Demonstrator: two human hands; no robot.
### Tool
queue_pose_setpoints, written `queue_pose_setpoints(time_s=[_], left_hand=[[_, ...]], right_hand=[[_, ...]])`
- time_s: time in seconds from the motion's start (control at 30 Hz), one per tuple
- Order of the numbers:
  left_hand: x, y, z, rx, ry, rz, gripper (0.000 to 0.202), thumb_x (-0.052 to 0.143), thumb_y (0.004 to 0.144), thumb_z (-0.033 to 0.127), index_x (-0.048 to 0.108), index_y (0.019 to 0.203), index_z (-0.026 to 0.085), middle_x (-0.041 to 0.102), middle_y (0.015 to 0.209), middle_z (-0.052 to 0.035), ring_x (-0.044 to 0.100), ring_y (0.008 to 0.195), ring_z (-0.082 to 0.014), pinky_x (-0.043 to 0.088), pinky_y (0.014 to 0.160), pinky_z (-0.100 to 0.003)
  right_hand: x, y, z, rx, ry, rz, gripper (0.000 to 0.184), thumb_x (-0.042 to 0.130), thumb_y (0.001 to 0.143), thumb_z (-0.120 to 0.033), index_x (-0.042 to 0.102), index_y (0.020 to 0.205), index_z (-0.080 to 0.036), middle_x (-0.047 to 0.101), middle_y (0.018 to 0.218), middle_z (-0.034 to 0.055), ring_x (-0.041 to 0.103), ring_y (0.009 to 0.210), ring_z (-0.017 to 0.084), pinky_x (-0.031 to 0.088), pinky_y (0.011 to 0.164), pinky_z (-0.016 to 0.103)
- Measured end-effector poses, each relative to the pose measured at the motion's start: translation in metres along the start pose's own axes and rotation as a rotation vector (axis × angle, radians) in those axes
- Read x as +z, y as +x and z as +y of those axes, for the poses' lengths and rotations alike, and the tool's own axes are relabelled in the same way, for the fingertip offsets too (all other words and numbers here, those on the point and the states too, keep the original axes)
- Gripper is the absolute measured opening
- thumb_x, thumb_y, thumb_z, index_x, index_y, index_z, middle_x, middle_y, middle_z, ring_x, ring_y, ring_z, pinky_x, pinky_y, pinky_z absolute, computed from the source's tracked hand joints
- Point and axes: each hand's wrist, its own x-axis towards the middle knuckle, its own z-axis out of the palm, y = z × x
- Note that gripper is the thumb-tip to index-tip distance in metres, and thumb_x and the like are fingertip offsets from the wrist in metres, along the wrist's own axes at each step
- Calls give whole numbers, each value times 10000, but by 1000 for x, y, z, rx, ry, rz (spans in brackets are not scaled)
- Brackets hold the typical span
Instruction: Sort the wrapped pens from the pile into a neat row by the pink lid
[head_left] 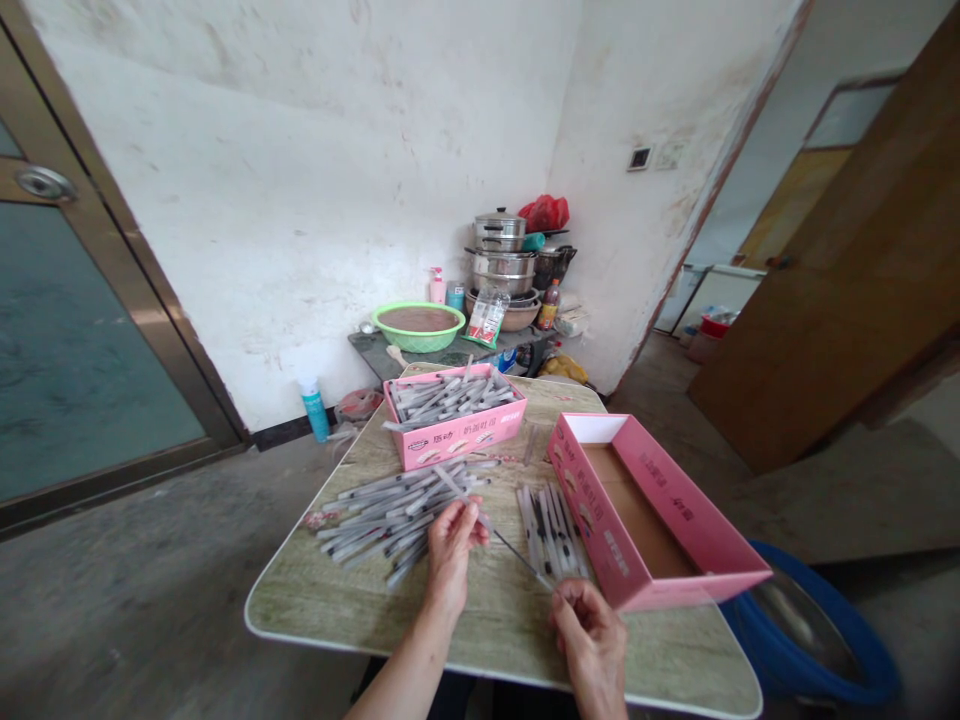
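My left hand (454,548) is closed around a translucent white pen barrel (448,482) above the table. A thin dark pen refill (517,553) runs from the barrel's lower end toward my right hand (589,630), which pinches its other end. Whether the refill sits inside the barrel is hard to make out. Left of my hands lies a loose pile of pens (375,510) with grey and dark ends. A smaller row of pens (551,530) lies between my right hand and an open pink box (675,520). Behind the pile, another pink box (450,425) is heaped with pens.
The wood-patterned table (300,600) has a pale rim. Beyond it, a low dark shelf (375,350) carries a green basin (418,325), stacked steel pots (501,250) and bottles. A blue tub (862,670) stands on the floor at right, near a wooden door (832,260).
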Motion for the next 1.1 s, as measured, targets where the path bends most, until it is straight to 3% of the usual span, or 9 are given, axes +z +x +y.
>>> queue_pose_setpoints(time_s=[0.13, 0.27, 0.43, 0.53, 0.67, 0.8, 0.97, 1.1], left_hand=[[-2, 2, -1, 18, 10, 53, 424, 713, 711, 453, 658, 962, 116, 631, 670, -22, 547, 536, -94, 448, 501, -193], [-2, 3, -3, 43, 93, 51, 435, 692, 720, 467, 653, 972, 114, 635, 669, -24, 553, 534, -99, 455, 497, -195], [0, 2, -17, 13, 474, -104, 417, 662, 723, 421, 651, 1022, 130, 545, 471, 44, 473, 368, -104, 355, 356, -186], [5, 1, -24, 28, 708, -169, 443, 640, 725, 323, 625, 1134, 154, 548, 450, 57, 468, 342, -110, 337, 376, -195], [18, 0, -24, 95, 973, -222, 459, 648, 698, 252, 638, 1142, 133, 592, 496, 19, 561, 459, -158, 404, 514, -243], [30, 2, -21, 155, 1152, -293, 432, 645, 714, 251, 651, 1124, 115, 646, 597, -50, 615, 599, -212, 425, 627, -291], [32, 2, -30, 225, 1183, -297, 374, 612, 768, 300, 664, 1103, 140, 691, 780, -129, 630, 775, -265, 427, 727, -328], [27, 2, -27, 257, 1202, -284, 374, 599, 780, 293, 654, 1126, 159, 693, 817, -125, 626, 802, -273, 428, 739, -338]], right_hand=[[-18, -9, 8, 48, -6, 45, 321, 637, 726, -481, 571, 664, -173, 486, 524, -43, 399, 434, 83, 314, 407, 189], [-20, -12, 2, 22, -41, 114, 357, 619, 728, -529, 572, 670, -180, 486, 511, -38, 414, 436, 98, 327, 407, 198], [-8, -1, -9, -108, -313, 218, 372, 546, 766, -543, 610, 698, -183, 567, 518, -2, 523, 476, 142, 401, 478, 217], [0, 10, -11, -143, -504, 224, 369, 472, 820, -507, 635, 748, -184, 640, 567, 34, 587, 498, 163, 409, 500, 225], [12, 23, -16, -153, -827, 194, 305, 414, 876, -392, 634, 792, -197, 689, 648, 58, 629, 527, 176, 350, 481, 233], [24, 31, -20, -151, -1058, 164, 266, 439, 893, -354, 626, 773, -206, 662, 573, 46, 624, 495, 174, 271, 444, 225], [30, 34, -17, -199, -1151, 146, 287, 433, 912, -371, 632, 804, -195, 655, 564, 47, 618, 472, 162, 260, 427, 216], [28, 33, -13, -221, -1135, 164, 322, 417, 922, -430, 642, 895, -201, 667, 568, 57, 644, 497, 198, 290, 432, 231]])
